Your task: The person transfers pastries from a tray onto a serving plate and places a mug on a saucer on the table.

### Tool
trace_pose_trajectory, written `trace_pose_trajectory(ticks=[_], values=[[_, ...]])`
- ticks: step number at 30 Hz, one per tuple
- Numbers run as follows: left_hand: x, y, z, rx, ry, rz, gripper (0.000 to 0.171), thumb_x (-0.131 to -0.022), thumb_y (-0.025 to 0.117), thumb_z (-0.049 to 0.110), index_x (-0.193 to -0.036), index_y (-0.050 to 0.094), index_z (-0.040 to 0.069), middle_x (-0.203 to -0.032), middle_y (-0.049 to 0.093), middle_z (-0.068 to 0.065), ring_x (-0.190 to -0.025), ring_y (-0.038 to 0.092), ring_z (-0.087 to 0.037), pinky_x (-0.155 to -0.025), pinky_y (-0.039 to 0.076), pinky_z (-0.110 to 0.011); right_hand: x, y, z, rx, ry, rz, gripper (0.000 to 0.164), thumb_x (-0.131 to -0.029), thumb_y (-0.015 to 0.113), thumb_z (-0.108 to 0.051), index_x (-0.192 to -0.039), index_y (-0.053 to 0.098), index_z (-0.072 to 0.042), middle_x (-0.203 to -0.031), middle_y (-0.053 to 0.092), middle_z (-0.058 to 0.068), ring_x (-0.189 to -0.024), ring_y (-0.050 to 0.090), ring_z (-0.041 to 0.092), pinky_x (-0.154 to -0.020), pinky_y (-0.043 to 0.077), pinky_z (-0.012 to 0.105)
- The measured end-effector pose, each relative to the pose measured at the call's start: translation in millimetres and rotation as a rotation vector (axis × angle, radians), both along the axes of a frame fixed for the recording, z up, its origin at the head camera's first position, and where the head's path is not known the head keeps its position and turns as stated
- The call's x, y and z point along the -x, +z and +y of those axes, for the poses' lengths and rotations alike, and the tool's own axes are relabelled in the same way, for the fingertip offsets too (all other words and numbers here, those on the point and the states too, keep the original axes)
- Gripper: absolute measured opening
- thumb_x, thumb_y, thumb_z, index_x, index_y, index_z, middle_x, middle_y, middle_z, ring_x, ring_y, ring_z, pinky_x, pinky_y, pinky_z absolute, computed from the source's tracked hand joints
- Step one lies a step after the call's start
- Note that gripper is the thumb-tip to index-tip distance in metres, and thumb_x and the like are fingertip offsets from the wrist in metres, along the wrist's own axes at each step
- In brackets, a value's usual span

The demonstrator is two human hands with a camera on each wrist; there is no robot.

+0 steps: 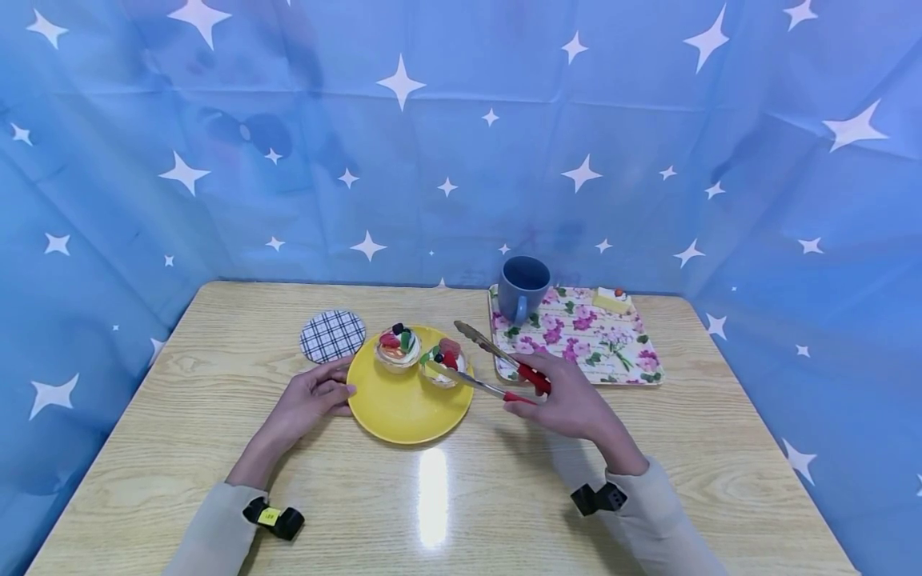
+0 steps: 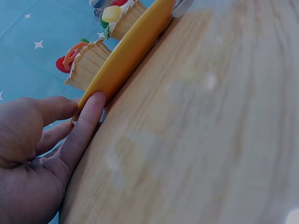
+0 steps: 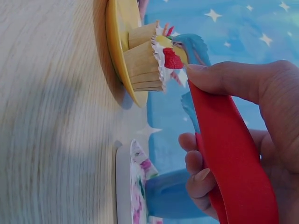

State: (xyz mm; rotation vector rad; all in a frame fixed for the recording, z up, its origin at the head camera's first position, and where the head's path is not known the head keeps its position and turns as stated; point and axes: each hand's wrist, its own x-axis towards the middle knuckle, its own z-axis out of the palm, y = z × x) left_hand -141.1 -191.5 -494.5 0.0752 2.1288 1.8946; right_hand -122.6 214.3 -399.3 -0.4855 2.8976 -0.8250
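My left hand pinches the left rim of a yellow plate, with the thumb and fingers at its edge in the left wrist view. Two fruit-topped cupcakes stand on the plate: one cupcake toward the back left, the other cupcake at the right. Red-handled metal tongs are gripped in my right hand. Their arms are spread apart. One arm reaches over the right cupcake in the head view; the other points past its right side. Whether the tongs touch the cupcake I cannot tell.
Right of the plate lies a floral tray. A blue mug stands on its left part, and a small cake slice sits at its back right. A round checked coaster lies behind my left hand. A blue starred cloth hangs behind the table.
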Motion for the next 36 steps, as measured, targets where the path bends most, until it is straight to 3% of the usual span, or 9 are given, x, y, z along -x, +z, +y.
trace_pose_trajectory(ticks=[7,15,23,27,31,36], values=[[-0.8,-0.2,-0.7,-0.004,-0.006,0.005,0.061,-0.1,0.067,0.013,-0.156,0.044,0.014,-0.129,0.056,-0.022,-0.102,0.072,-0.011,-0.085,0.067,-0.035,-0.3,1.7,3.7,0.017,-0.002,0.054,0.07,-0.082,0.086,-0.034,-0.143,0.061,-0.01,-0.118,0.071,0.011,-0.09,0.055,0.021,-0.069,0.045,0.027],[-0.4,-2.0,-1.3,-0.008,-0.006,0.01,0.061,-0.1,0.067,0.013,-0.156,0.044,0.014,-0.128,0.056,-0.022,-0.101,0.072,-0.011,-0.084,0.067,-0.035,0.8,4.8,7.9,0.03,-0.034,0.055,0.07,-0.084,0.085,-0.033,-0.145,0.06,-0.011,-0.121,0.071,0.011,-0.094,0.058,0.022,-0.069,0.047,0.027],[0.4,-1.5,-1.2,-0.008,-0.002,0.005,0.061,-0.099,0.068,0.014,-0.156,0.045,0.014,-0.128,0.056,-0.021,-0.101,0.072,-0.011,-0.084,0.067,-0.035,1.9,8.5,12.7,0.01,-0.081,0.059,0.069,-0.084,0.084,-0.034,-0.146,0.059,-0.014,-0.138,0.064,0.017,-0.114,0.062,0.034,-0.084,0.059,0.044],[-0.1,-1.6,-1.3,-0.005,0.001,0.003,0.061,-0.099,0.068,0.013,-0.156,0.045,0.014,-0.128,0.056,-0.021,-0.101,0.072,-0.011,-0.084,0.067,-0.034,2.8,10.5,15.9,0.029,-0.092,0.06,0.067,-0.085,0.084,-0.03,-0.144,0.06,-0.013,-0.137,0.065,0.017,-0.109,0.063,0.033,-0.079,0.059,0.04],[-0.3,-2.2,-1.5,-0.004,0.0,0.006,0.061,-0.1,0.068,0.013,-0.156,0.045,0.014,-0.128,0.056,-0.021,-0.101,0.072,-0.011,-0.084,0.067,-0.034,3.7,13.4,20.1,0.047,-0.098,0.071,0.065,-0.085,0.085,-0.03,-0.142,0.061,-0.01,-0.126,0.068,0.016,-0.093,0.059,0.027,-0.068,0.05,0.03],[0.3,-3.3,-2.2,-0.002,-0.007,0.013,0.06,-0.1,0.068,0.014,-0.156,0.045,0.014,-0.129,0.056,-0.022,-0.102,0.072,-0.01,-0.084,0.067,-0.034,5.0,16.0,27.2,0.055,-0.101,0.084,0.069,-0.086,0.084,-0.033,-0.145,0.058,-0.008,-0.121,0.068,0.018,-0.085,0.054,0.024,-0.062,0.041,0.029]])
